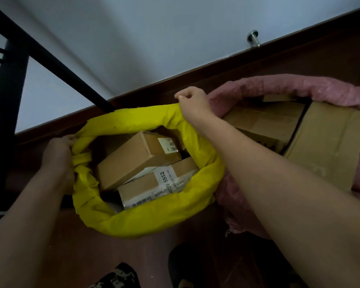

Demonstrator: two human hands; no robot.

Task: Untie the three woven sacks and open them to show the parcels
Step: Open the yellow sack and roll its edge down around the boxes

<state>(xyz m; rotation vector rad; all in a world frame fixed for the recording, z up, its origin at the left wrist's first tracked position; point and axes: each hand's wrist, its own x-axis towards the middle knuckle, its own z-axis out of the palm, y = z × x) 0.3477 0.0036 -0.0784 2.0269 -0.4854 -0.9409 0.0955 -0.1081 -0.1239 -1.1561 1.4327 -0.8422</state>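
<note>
Dark floor by the wall: my left hand (57, 151) grips the yellow sack (154, 221) rim's left side, right hand (192, 102) fingers pinch its far edge, parcels (137, 159) showing between.

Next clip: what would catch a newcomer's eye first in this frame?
The bright yellow sack in the middle, its mouth rolled down and open over brown cardboard parcels with white labels. The left hand grips its left rim and the right hand pinches the far rim. To the right stands a pink sack, also open, with bigger cardboard boxes inside.
</note>
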